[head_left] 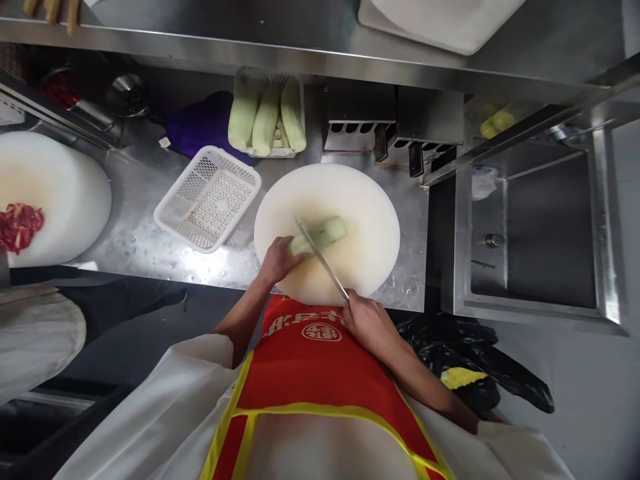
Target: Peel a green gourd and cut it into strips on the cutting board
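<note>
A pale green peeled gourd (331, 231) lies at a slant on the round white cutting board (370, 200). My left hand (281, 259) is closed around its left end, pressing it on the board. In my right hand (367, 319), at the board's front edge, the handle of a knife is gripped. The knife blade (324, 261) crosses over the gourd diagonally, its tip pointing up and left; whether the edge has entered the flesh I cannot tell. Farther back, several more peeled gourds (267, 117) sit in a white basket (301, 107).
An empty white plastic basket (207, 200) stands left of the board. Metal knife holders (360, 127) are behind it. At far left, sliced red meat (20, 227) lies on another white block (83, 193). A steel sink (540, 233) is at right, a shelf (210, 47) overhead.
</note>
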{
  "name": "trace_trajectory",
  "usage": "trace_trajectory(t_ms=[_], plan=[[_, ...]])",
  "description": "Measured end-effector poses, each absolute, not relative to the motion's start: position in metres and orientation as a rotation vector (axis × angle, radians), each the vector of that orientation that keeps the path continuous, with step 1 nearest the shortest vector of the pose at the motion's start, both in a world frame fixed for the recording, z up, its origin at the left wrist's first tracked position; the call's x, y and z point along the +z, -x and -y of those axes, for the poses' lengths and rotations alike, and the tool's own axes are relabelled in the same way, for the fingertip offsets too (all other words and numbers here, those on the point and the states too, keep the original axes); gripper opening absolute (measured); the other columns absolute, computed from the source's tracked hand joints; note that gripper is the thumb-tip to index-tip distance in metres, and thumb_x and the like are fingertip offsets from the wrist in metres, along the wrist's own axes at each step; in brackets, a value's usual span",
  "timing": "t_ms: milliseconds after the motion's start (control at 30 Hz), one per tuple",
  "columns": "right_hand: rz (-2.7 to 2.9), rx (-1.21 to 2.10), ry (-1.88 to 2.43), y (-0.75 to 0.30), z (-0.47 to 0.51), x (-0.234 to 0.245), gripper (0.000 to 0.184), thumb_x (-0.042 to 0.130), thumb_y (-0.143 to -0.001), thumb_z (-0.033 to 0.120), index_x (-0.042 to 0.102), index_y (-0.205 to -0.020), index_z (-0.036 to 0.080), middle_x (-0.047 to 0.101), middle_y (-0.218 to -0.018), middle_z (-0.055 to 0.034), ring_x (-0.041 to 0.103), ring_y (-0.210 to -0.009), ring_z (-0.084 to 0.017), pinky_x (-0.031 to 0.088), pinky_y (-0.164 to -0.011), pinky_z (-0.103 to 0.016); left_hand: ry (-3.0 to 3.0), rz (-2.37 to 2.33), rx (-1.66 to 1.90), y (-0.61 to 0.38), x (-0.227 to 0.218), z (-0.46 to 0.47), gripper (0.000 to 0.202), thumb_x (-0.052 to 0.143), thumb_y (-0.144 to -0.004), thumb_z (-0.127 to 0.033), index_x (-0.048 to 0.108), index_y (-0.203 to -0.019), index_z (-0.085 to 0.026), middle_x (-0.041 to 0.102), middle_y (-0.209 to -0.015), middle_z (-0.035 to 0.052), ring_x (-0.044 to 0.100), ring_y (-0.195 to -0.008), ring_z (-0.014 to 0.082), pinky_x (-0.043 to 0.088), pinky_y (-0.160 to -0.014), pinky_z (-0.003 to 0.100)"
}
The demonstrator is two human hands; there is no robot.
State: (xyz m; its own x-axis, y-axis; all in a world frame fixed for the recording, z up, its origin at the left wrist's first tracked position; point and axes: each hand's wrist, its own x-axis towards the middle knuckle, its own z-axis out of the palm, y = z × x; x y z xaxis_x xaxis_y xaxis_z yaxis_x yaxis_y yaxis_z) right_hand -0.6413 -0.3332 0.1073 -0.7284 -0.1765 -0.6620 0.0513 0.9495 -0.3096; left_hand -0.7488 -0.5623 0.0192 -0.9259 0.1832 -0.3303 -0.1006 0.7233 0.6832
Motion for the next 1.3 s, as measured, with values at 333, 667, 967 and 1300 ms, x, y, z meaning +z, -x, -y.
trace_trajectory(t_ms=[333,667,967,1300], plan=[[-2.449,-0.366,0.121,0.708,0.367,0.078,0.025,0.040,-0.102,0.021,0.060,-0.116,0.014,0.076,-0.103,-0.0155,0.073,-0.096,-0.029,0.042,-0.074,-0.031,-0.219,-2.607,0.779,0.742,0.021,0.564,0.069,0.082,-0.076,-0.042,0.055,-0.134,-0.017,0.068,-0.124,0.0148,0.064,-0.117,0.0347,0.052,-0.100,0.046],[-2.529,-0.396,0.001,0.721,0.323,0.072,0.027,0.040,-0.102,0.026,0.063,-0.111,0.015,0.076,-0.101,-0.0138,0.070,-0.090,-0.027,0.034,-0.068,-0.031,-1.046,-2.761,0.643,0.761,0.021,0.579,0.063,0.069,-0.080,-0.009,0.056,-0.140,-0.023,0.047,-0.157,0.0122,0.035,-0.150,0.0362,0.030,-0.123,0.058],[-2.449,-0.384,0.168,0.700,0.315,0.082,0.024,0.041,-0.102,0.024,0.063,-0.109,0.016,0.077,-0.101,-0.0124,0.070,-0.087,-0.024,0.031,-0.067,-0.031,-0.928,-3.034,0.816,0.738,-0.010,0.586,0.046,0.062,-0.089,-0.017,0.065,-0.133,-0.026,0.059,-0.133,0.0164,0.054,-0.125,0.0339,0.048,-0.103,0.055],[-2.350,-0.536,0.210,0.686,0.308,0.086,0.021,0.043,-0.102,0.024,0.063,-0.102,0.016,0.077,-0.098,-0.0117,0.070,-0.086,-0.022,0.031,-0.067,-0.029,-0.937,-2.989,1.047,0.725,-0.021,0.581,0.058,0.071,-0.088,-0.054,0.060,-0.135,-0.023,0.052,-0.145,0.0181,0.044,-0.142,0.0381,0.041,-0.114,0.059]])
